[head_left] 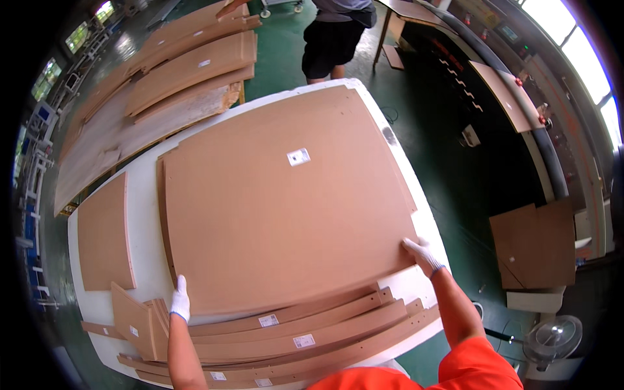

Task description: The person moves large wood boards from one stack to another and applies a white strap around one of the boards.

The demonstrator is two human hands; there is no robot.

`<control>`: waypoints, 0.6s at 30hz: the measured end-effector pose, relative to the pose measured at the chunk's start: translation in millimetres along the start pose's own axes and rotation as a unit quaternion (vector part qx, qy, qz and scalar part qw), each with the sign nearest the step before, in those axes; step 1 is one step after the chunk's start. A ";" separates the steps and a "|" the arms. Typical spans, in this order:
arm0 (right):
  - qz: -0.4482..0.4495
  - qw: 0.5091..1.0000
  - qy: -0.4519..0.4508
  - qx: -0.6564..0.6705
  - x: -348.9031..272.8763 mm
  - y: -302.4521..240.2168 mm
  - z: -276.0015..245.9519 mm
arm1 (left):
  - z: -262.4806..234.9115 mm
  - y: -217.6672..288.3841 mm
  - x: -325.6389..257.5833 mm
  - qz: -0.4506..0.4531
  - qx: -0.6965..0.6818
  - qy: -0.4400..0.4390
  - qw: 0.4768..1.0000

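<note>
A large flat brown panel (pixel 279 214) with a small white label (pixel 299 156) lies over other brown panels on a white-topped table (pixel 144 253). My left hand (pixel 181 302), in a white knit glove, grips its near left corner, thumb upward along the edge. At the near right corner, my right hand (pixel 424 256), also gloved in white, holds the panel with the thumb on top; the fingers underneath are hidden. Long narrow brown strips (pixel 338 318) with labels lie in front of the panel, close to my body.
A smaller brown panel (pixel 104 237) and short pieces (pixel 140 325) lie at the table's left. Beyond stands a bench with stacked boards (pixel 195 68). Another person (pixel 337 39) stands past the far edge. On the right are a dark machine (pixel 455 97), leaning panels (pixel 536 247) and a fan (pixel 552 341).
</note>
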State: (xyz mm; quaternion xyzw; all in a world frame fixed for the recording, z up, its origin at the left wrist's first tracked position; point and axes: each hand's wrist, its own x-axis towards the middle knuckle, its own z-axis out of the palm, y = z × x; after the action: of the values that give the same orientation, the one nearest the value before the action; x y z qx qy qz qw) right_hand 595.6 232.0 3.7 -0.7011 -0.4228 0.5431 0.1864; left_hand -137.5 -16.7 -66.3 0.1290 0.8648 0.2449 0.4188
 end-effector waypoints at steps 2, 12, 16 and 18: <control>0.049 0.998 -0.043 -0.010 10.0 20.3 -28.1 | 24.2 29.8 -32.2 -0.001 -0.072 -0.079 0.994; -0.163 0.983 0.078 -0.005 24.6 -22.0 -9.6 | 1.1 19.6 -45.7 -0.004 -0.128 -0.066 0.990; 0.076 0.993 -0.023 0.082 -45.6 -36.1 -26.1 | -11.5 -40.3 -102.4 -0.044 -0.153 -0.099 0.982; 0.089 0.992 -0.038 0.084 -71.4 -13.9 -44.3 | -2.1 -56.6 -163.2 -0.048 -0.195 -0.130 0.971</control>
State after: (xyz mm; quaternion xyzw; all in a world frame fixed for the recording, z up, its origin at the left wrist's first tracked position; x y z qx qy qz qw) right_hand 627.1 191.9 71.9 -0.6964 -0.3188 0.6175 0.1793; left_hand -39.7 -135.2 12.6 0.0338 0.7439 0.3690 0.5561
